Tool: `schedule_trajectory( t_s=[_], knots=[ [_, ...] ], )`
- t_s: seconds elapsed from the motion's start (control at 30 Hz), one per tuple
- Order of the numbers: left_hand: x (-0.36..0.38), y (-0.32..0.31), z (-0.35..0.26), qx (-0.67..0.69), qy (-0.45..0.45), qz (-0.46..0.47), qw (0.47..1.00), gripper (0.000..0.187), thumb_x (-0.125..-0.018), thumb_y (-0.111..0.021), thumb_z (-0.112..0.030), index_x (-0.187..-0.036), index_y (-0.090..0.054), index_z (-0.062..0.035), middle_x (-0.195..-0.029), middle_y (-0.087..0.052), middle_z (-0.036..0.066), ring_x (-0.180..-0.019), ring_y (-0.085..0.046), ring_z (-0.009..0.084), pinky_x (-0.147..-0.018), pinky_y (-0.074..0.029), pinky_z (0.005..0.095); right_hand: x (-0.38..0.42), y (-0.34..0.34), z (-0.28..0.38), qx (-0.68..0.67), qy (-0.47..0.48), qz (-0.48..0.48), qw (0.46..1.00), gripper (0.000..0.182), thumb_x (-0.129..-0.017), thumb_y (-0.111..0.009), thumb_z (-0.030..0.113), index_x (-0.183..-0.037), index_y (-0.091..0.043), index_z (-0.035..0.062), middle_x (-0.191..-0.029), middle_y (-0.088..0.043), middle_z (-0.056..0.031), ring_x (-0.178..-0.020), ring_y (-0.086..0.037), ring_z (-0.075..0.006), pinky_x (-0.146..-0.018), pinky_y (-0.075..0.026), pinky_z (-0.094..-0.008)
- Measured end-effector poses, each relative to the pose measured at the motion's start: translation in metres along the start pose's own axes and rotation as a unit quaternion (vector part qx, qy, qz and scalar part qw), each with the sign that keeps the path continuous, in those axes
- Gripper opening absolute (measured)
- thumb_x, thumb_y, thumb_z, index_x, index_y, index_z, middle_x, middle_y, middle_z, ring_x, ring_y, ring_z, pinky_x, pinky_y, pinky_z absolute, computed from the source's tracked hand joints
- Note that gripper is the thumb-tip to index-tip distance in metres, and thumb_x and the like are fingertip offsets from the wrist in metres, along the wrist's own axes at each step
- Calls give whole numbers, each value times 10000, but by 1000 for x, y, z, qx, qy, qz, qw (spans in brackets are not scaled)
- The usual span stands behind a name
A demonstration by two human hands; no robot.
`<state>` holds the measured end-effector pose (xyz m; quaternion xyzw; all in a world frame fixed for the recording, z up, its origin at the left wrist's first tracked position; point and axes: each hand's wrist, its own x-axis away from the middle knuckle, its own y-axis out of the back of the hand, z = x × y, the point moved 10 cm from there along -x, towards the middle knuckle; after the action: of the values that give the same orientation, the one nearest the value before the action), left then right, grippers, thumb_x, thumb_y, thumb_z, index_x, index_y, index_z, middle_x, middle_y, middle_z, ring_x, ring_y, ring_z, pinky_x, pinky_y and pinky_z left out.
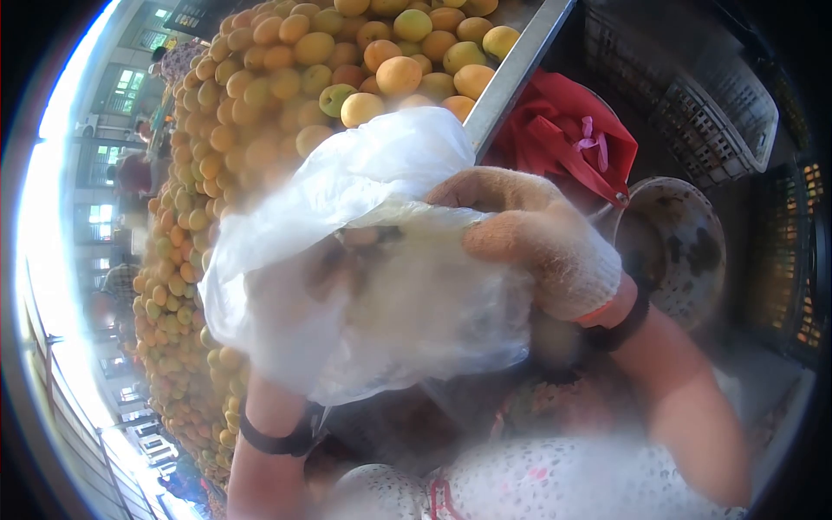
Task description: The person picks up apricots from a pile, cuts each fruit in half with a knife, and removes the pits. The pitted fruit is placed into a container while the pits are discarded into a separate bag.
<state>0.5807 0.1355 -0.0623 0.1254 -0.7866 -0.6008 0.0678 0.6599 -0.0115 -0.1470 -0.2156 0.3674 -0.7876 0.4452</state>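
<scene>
1. Bag (416, 299) of thin plastic is at the middle of the clock, between the two hands.
2. Right hand (555, 247), gloved, is near 3 o'clock. Its fingers and thumb bend close, with a small gap, and have hold of the bag's edge, maybe so it does not flop shut.
3. Left hand (299, 299), near 8 o'clock, shows only dimly through the plastic, maybe to prop that side up. I cannot tell how wide its fingers are.
4. Fruit (251, 95), yellow and orange, lies in a big heap from 8 round to 12 o'clock. A metal edge (518, 74) at 1 o'clock may stop it rolling off.
5. The bag looks cloudy white at 11 o'clock and see-through at 5 o'clock, with lots of wrinkles. Its inside is too blurry to tell.
</scene>
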Motion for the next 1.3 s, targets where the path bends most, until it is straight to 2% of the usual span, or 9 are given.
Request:
schedule_trajectory(
  t_s=[0.17, 0.27, 0.6, 0.73, 0.77, 0.93, 1.0, 1.03, 1.3],
  knots=[
    [19, 14, 15, 135, 156, 7, 978, 150, -879, -667, -22, -1010, -687, 50, -877, -699, 107, -765, -622, 133, -713, -511, 244, 1, -1, 2, -6, 2, -6, 1000, 516, -820, -735, 243, -1212, -611, -68, -1109, -668, -129, -1004, -639, -194, -925, -496, -310],
    [27, 28, 10, 132, 77, -32, 988, 123, -894, -644, -7, -998, -667, 55, -901, -671, 115, -789, -599, 126, -683, -484, 221, 1, -3, 4, -4, 4, -6, 1000, 513, -820, -730, 239, -1212, -611, -71, -1109, -669, -128, -1006, -639, -193, -923, -497, -310],
    [51, 72, -12, 177, 123, -51, 975, 199, -796, -647, -103, -879, -668, 77, -835, -647, 71, -718, -525, 109, -581, -353, 220, 0, -3, 0, -14, 2, -19, 1000, 454, -818, -679, 186, -1195, -623, -61, -1099, -669, -113, -989, -633, -190, -929, -482, -305],
    [51, 83, -26, 219, 26, -79, 972, 253, -771, -651, -200, -744, -649, 51, -821, -679, 123, -870, -649, 294, -730, -510, 360, 2, -6, 4, -11, -6, -30, 999, 447, -817, -665, 169, -1198, -620, -61, -1096, -667, -111, -983, -632, -190, -930, -481, -307],
    [47, 90, -73, 153, -116, -56, 980, 289, -807, -648, -224, -697, -636, 42, -866, -691, 170, -947, -661, 383, -817, -536, 463, 1, -4, 3, -2, -16, -41, 999, 486, -791, -687, 191, -1203, -609, -54, -1112, -663, -118, -988, -645, -195, -931, -500, -318],
    [63, 89, -89, 371, -271, 132, 878, 310, -816, -690, -241, -840, -695, 69, -1020, -687, 229, -978, -662, 391, -870, -526, 467, 0, -8, 6, 11, 7, -31, 999, 473, -823, -697, 179, -1218, -605, -64, -1118, -659, -123, -1005, -635, -194, -933, -493, -313],
    [65, 81, -86, 406, -9, 99, 909, 192, -792, -689, -175, -831, -698, 13, -964, -689, 219, -896, -667, 386, -772, -547, 427, 0, -9, 5, -23, -6, -31, 999, 503, -822, -714, 192, -1235, -591, -68, -1134, -654, -128, -1020, -638, -207, -939, -503, -321],
    [61, 86, -100, 446, -87, 80, 887, 184, -781, -694, -183, -695, -691, -20, -897, -694, 208, -864, -667, 385, -743, -547, 426, -1, -11, 6, -32, -8, -27, 999, 504, -826, -697, 184, -1244, -580, -73, -1143, -651, -128, -1024, -642, -222, -943, -509, -330],
    [47, 82, -145, 550, -317, 210, 743, 160, -889, -666, -152, -829, -706, -9, -936, -678, 241, -820, -637, 383, -693, -525, 455, -25, -19, 27, -78, 25, -28, 996, 443, -829, -606, 128, -1224, -587, -72, -1119, -660, -151, -975, -667, -215, -914, -539, -343]
  ],
)
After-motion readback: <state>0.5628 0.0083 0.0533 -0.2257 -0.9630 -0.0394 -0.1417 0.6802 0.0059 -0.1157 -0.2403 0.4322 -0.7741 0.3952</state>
